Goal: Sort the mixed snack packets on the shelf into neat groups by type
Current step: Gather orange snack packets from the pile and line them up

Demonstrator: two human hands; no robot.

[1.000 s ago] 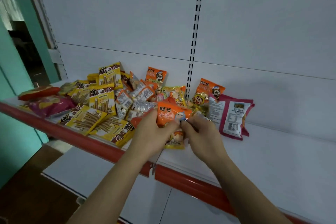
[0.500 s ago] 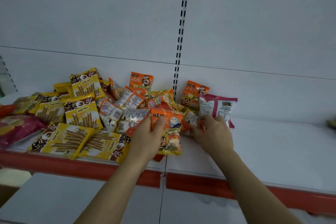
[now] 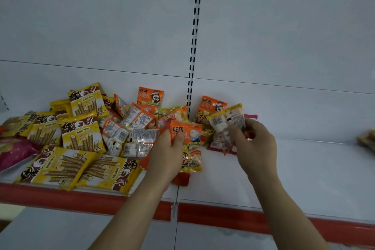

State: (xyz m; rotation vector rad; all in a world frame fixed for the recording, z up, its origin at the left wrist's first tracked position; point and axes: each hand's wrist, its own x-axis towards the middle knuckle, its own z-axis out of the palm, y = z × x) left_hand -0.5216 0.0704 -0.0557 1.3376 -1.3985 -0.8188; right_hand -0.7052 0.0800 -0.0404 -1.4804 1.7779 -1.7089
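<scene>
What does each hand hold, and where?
Left hand: orange snack packets, upper left part. Right hand: small packets, lower part.

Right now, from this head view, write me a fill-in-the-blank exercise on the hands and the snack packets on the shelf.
1. The left hand grips a stack of packets whose top one is mainly ____ in colour.
2. The right hand pinches a small packet showing a printed ____ on its back.
3. The yellow wafer-roll packets lie to the ____ of both hands.
4. The shelf has a front strip coloured ____.

Missing words: orange; barcode; left; red
</scene>
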